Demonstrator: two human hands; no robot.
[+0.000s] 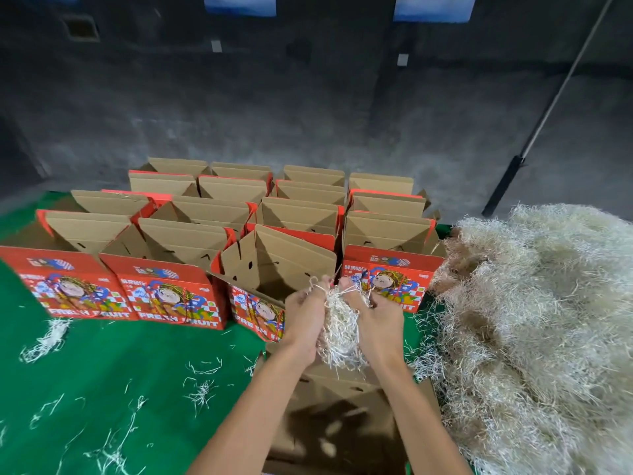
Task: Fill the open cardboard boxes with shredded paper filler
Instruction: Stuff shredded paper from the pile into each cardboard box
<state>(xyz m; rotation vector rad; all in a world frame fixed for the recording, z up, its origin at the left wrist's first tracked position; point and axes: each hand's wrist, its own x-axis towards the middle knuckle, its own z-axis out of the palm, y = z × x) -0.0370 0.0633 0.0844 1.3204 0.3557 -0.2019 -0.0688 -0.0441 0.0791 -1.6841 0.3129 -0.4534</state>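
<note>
While our left hand (303, 318) and right hand (376, 318) face each other, their fingers (346, 287) clamp a wad of pale shredded paper filler (339, 329) between them. Just beyond the fingers stands an open red printed cardboard box (274, 269); below them lies an open brown one (339, 426), and right of them a large pale heap of shredded filler (534, 330) covers the green tabletop (102, 371).

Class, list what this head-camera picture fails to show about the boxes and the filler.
- Near box: its floor is blurred and shadowed beneath the arms.
- Back rows of boxes: insides hidden by their flaps.
- Filler pile: cut off by the right edge.
- Held bundle: partly covered by the fingers.
</note>
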